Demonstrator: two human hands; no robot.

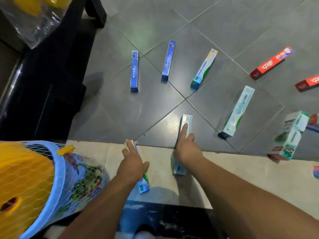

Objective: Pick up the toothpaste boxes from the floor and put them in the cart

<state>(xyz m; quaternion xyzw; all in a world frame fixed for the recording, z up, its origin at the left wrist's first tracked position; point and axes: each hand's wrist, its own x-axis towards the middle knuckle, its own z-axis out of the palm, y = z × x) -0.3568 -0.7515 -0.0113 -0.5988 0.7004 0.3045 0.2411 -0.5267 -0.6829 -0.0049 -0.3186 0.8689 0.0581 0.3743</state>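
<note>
Grey floor tiles (148, 109) carry scattered toothpaste cartons. Each hand grips one: the left hand (133, 163) a green-and-white box (144, 184), the right hand (187, 149) a pale mint box (186, 119).

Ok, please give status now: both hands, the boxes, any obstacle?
Left hand on one box, right hand on another; grips unclear. More boxes on floor. Blue basket at left. Nothing blocking.

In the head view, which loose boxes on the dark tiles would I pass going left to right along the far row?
First blue box → second blue box → yellow-topped white box → red box → second red box, cut by the right edge.
</note>
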